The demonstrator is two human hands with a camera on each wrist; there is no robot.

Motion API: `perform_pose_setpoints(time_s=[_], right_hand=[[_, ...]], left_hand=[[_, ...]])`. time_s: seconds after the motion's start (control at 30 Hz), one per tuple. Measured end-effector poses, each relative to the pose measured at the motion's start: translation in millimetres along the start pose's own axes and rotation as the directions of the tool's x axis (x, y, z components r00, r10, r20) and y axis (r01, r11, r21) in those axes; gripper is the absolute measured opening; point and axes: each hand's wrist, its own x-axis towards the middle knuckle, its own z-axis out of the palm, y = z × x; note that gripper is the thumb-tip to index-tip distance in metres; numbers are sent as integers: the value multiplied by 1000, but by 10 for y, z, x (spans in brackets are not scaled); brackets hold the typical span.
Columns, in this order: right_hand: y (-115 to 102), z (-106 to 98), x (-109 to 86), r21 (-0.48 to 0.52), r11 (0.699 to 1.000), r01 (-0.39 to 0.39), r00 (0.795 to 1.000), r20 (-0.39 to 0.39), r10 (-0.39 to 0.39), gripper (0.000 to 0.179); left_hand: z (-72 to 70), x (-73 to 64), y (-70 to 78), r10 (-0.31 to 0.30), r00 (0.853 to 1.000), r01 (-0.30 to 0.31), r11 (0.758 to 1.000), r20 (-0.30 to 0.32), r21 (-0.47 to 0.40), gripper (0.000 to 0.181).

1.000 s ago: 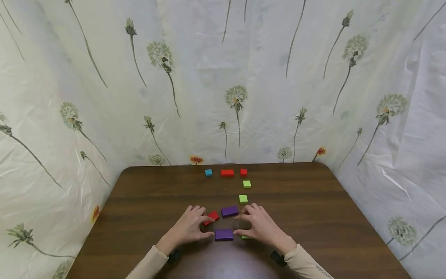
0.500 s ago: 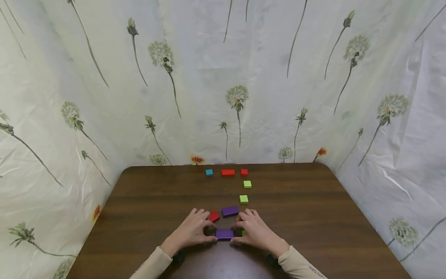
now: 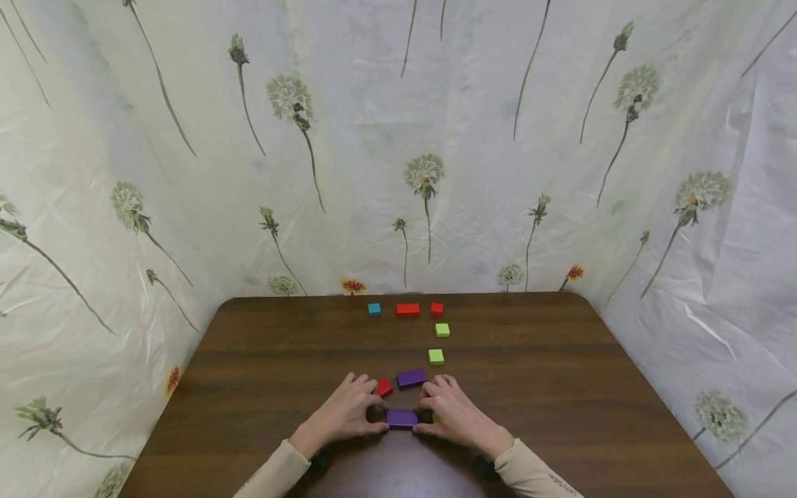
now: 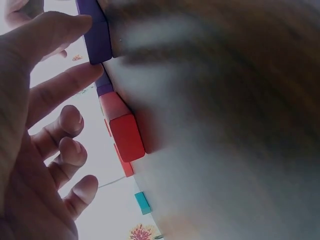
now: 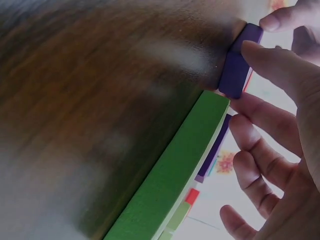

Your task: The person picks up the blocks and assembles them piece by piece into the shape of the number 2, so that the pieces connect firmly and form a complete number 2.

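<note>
A purple block point(image 3: 402, 419) lies flat on the table near its front, with a hand at each end. My left hand point(image 3: 342, 413) pinches the left end between thumb and index finger; its other fingers curl loosely in the left wrist view. At the opposite end, my right hand point(image 3: 462, 416) pinches the block the same way. Just beyond the left fingers sits a red block point(image 3: 385, 387), partly covered by them. A second purple block point(image 3: 411, 377) lies behind the first. Beside the right fingers is a long green block point(image 5: 170, 167), mostly hidden in the head view.
Two lime green blocks, one nearer point(image 3: 436, 357) and one farther point(image 3: 442, 330), lie beyond the hands. Along the back edge are a blue block point(image 3: 374, 309), a longer red block point(image 3: 407, 310) and a small red block point(image 3: 437, 309). A flower-patterned curtain point(image 3: 361, 173) surrounds the brown table point(image 3: 548, 387).
Both hands have closed in from the sides onto the near purple block, and their fingers now grip its ends. The blocks appear to lie where they were.
</note>
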Motion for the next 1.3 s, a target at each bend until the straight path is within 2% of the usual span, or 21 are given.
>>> perform_pose_setpoints(time_s=[0.27,0.6,0.87,1.07,1.3], right_hand=[[-17,4,72,-16,1000,18,1000,-3,-18,31],[-55,38,133,-19,999,36,999,-2,-36,32],[-93,30,191,-24,998,53,998,-25,-53,30],[-111,25,210,-33,998,47,999,-7,-47,31],[-117,44,200,-36,998,46,999,-1,-46,31]], left_hand=[[-35,-14,-27,-2,1000,2,1000,-12,17,31],[-81,-61,-39,-8,1000,8,1000,-2,12,31],[-119,-108,-65,-5,1000,5,1000,-19,-10,28],[-99,-124,-85,-6,1000,6,1000,-23,4,29],[-78,-133,-73,-16,1000,16,1000,2,6,29]])
